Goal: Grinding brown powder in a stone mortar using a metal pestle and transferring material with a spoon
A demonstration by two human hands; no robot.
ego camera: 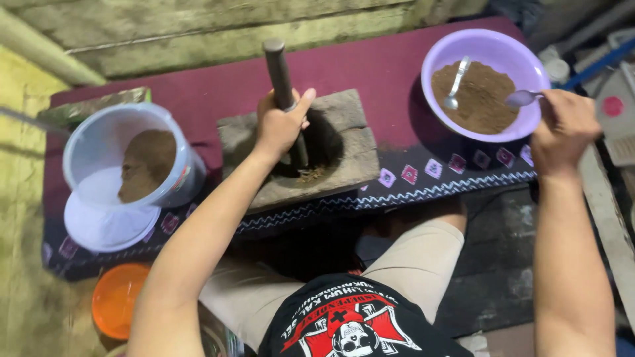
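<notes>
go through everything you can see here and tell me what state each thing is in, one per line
left hand: grip closed around the pestle
pestle: tilted, its end down in the mortar
stone mortar: bits at the bottom
right hand: holding a spoon
purple bowl: holds brown powder, second spoon inside
clear tub: tipped, part full of powder

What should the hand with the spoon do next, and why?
Probably dip down and scoop. The right hand holds a spoon at the rim of the purple bowl, just above the brown powder. The left hand grips the pestle standing in the stone mortar, which holds only a few bits.
</notes>
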